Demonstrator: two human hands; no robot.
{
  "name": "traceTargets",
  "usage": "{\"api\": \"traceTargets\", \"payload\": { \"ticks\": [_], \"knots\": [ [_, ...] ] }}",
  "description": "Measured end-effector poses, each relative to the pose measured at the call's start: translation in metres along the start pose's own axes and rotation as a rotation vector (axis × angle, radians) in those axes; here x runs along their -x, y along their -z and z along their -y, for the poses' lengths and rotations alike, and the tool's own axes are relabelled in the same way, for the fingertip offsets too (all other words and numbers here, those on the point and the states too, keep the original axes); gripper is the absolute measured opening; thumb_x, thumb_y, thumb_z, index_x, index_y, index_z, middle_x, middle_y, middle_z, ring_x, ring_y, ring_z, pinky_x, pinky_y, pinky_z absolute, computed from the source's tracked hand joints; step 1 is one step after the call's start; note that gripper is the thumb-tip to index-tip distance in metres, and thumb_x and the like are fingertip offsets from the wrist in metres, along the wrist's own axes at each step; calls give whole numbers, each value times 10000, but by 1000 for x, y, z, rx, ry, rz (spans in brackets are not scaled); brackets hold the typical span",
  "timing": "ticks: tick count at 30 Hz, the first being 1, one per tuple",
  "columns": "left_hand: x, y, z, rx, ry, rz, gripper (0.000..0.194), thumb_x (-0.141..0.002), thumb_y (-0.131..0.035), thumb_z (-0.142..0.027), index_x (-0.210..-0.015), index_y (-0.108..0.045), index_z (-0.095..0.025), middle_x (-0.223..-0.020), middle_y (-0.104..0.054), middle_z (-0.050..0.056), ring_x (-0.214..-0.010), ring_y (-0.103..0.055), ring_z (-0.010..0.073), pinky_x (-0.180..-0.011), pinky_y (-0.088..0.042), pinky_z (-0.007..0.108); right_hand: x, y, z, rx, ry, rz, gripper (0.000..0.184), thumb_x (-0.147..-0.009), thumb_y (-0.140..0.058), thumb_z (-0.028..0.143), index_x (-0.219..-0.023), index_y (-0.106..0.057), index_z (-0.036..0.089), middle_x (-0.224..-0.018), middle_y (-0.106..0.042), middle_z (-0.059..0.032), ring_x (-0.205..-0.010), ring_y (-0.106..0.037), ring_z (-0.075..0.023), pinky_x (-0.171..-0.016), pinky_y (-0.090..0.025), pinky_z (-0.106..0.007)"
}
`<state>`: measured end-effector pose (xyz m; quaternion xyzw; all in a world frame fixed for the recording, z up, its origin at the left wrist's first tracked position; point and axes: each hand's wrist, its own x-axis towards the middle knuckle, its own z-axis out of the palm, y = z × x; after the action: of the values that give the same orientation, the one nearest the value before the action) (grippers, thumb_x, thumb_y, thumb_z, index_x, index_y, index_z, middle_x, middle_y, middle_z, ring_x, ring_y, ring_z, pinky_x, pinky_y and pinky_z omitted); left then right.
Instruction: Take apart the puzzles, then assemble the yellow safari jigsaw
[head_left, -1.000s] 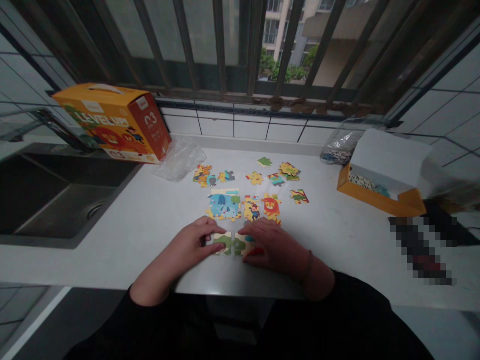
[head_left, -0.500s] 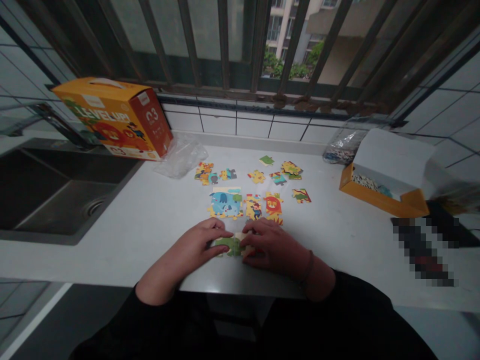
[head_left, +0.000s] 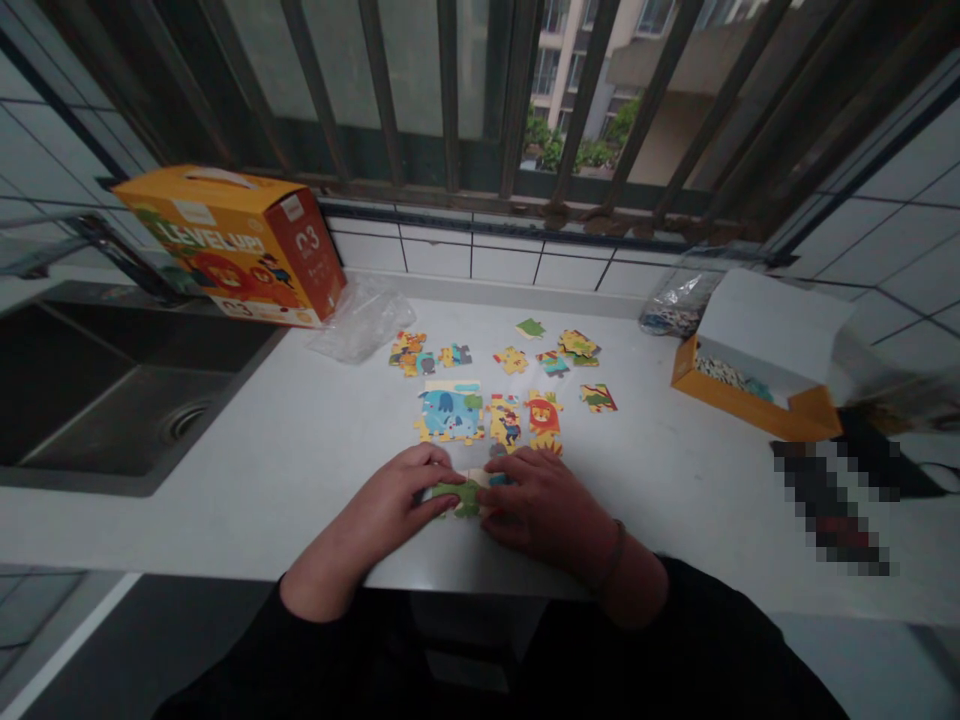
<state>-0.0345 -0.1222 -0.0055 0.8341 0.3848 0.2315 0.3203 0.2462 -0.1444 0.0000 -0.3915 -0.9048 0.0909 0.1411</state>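
Observation:
Green puzzle pieces (head_left: 459, 496) lie flat near the counter's front edge, joined with hardly a gap. My left hand (head_left: 409, 490) grips their left side between thumb and fingers. On the right, my right hand (head_left: 536, 505) curls over the adjoining pieces and hides most of them. Just beyond my hands is a joined elephant section (head_left: 451, 412). Beside it stand a column with a figure (head_left: 505, 420) and a lion column (head_left: 544, 412), its lower end close to my right hand.
Several loose pieces (head_left: 511, 360) and a small overlapping pile (head_left: 578, 345) lie farther back. An orange box (head_left: 225, 250) and crumpled plastic (head_left: 360, 320) stand left, beside the sink (head_left: 142, 480). An open carton (head_left: 750, 400) and a plastic bag (head_left: 671, 305) are right.
The gap between the green pieces has narrowed until they meet. My right hand has shifted slightly left. The whole view has tilted a little.

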Motion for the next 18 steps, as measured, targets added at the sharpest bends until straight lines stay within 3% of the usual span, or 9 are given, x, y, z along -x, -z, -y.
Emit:
{"api": "traceTargets", "payload": {
  "ticks": [6, 18],
  "knots": [
    [1, -9, 3, -63, -22, -52, 181, -1067, -720, -250, -1193, -845, -288, -1169, -725, 69, -1125, -686, 254, -995, -567, 409, 12, -8, 32, 128, -95, -32, 253, -1060, -724, 274, -1309, -771, 291, -1504, -744, -67, -1253, -661, -298, -1032, -499, -476],
    [5, -18, 0, -200, -65, -74, 191, -1067, -714, -267, -1224, -819, -299, -1210, -700, 88, -1140, -675, 282, -984, -583, 450, 19, -48, 76, 95, -421, -290, 309, -991, -738, 192, -1278, -768, 302, -1521, -742, -106, -1235, -670, -385, -998, -523, -583]
  ]
}}
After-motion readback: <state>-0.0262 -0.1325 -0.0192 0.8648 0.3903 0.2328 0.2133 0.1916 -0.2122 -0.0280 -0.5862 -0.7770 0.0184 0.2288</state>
